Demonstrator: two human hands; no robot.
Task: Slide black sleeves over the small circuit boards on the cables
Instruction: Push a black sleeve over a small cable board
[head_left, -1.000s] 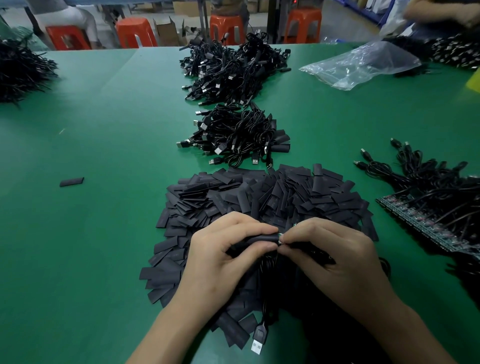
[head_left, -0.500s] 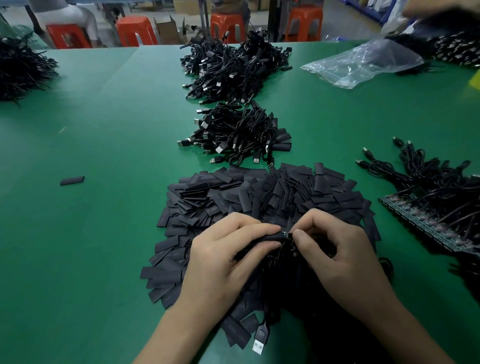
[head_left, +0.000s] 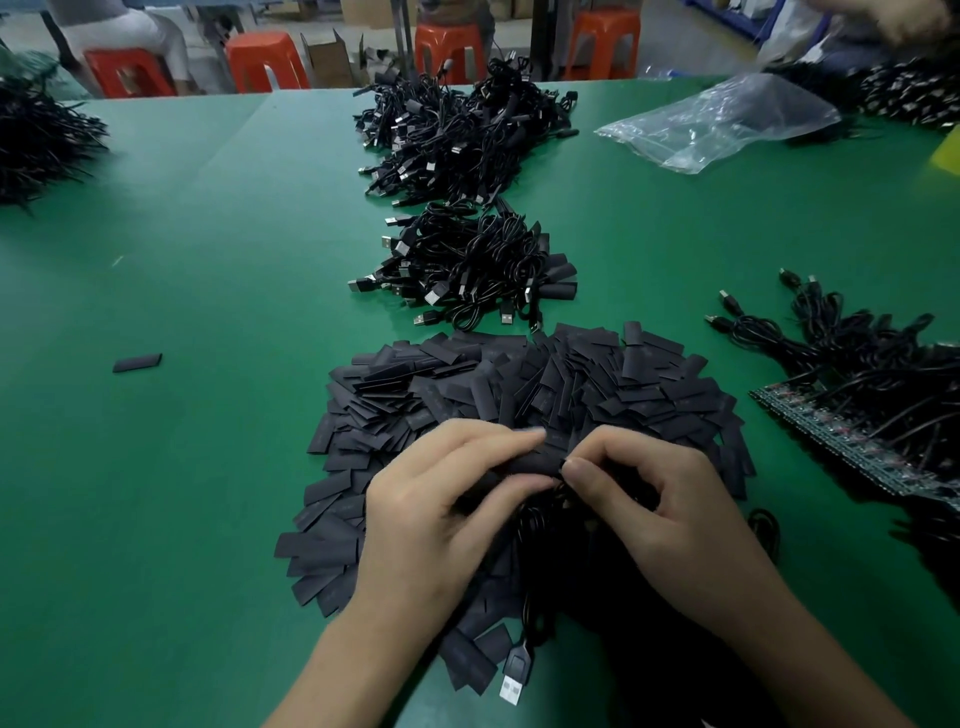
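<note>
Sleeve clamped in left hand grip, held level; cable pinched by right hand at sleeve mouth, for feeding. Pile laid just beyond, within reach.

Sleeve-heaped green table

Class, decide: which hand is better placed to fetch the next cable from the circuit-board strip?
Probably the right hand: the circuit-board strip lies on its side; the left hand grips the sleeve.
</note>
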